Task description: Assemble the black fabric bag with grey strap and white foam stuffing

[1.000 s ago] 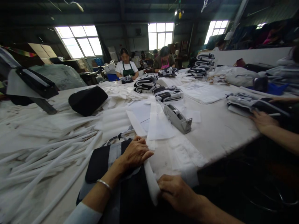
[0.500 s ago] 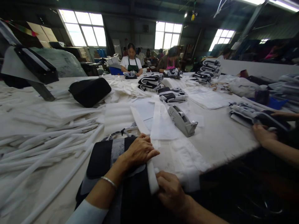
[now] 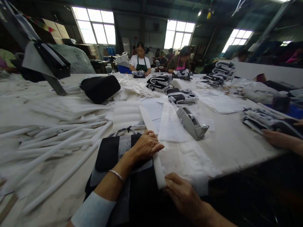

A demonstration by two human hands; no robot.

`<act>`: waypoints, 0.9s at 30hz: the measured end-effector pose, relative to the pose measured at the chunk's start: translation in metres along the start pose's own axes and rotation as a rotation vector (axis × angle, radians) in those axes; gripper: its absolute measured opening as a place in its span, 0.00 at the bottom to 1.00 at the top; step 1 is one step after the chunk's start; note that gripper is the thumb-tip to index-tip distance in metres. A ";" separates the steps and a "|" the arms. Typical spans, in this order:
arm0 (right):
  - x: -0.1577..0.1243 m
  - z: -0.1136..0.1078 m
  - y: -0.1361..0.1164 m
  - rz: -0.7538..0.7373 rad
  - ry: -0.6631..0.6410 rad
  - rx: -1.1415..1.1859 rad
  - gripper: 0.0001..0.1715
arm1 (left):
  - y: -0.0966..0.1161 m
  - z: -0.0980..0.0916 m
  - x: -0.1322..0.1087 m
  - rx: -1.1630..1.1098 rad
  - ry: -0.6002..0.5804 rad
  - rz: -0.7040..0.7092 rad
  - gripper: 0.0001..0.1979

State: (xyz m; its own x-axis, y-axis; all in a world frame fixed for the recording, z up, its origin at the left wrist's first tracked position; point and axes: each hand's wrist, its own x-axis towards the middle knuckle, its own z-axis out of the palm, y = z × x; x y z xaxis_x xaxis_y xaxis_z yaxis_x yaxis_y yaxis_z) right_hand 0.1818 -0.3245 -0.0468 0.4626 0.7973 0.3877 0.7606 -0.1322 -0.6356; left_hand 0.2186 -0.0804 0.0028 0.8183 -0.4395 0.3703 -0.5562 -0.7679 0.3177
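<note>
A black bag (image 3: 107, 154) with grey bands lies in front of me at the table edge, its grey strap cords bunched at the far side. Along its right side runs a narrow white foam strip (image 3: 158, 170). My left hand (image 3: 146, 145) reaches across the bag, fingers curled over the far part of the strip and thumb pointing right. At the strip's near end, my right hand (image 3: 181, 192) pinches it, thumb and fingers closed. The underside of the strip and my right fingertips are hidden.
A grey tape dispenser (image 3: 193, 123) stands beyond my hands. White foam strips (image 3: 63, 138) are heaped on the left, with a black case (image 3: 100, 88) behind. Folded black bags (image 3: 181, 96) are stacked farther back. A co-worker's hand (image 3: 279, 138) holds a bundle at right.
The view has swung slightly left, so the scene sits farther right. Both my hands stay at the foam strip, whose near end has risen a little. The co-worker's hand on the right has shifted.
</note>
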 end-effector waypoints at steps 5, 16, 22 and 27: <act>0.016 0.021 -0.001 -0.004 0.079 -0.047 0.12 | -0.007 0.002 0.001 -0.088 0.017 -0.022 0.29; 0.014 0.005 -0.022 0.311 -0.012 0.282 0.22 | -0.015 0.009 -0.001 -0.095 0.053 -0.049 0.27; 0.017 0.016 -0.024 0.550 0.091 0.294 0.04 | -0.014 0.009 -0.001 -0.067 0.052 -0.036 0.26; 0.013 0.033 -0.001 0.389 0.144 0.222 0.04 | -0.012 0.007 -0.002 -0.030 0.015 -0.044 0.26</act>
State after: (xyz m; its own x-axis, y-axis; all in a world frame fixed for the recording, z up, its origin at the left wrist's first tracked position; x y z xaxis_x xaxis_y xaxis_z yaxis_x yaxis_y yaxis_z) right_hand 0.1725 -0.2948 -0.0630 0.7643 0.6218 0.1709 0.4095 -0.2632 -0.8735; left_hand 0.2249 -0.0734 -0.0084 0.8397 -0.3988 0.3685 -0.5243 -0.7720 0.3594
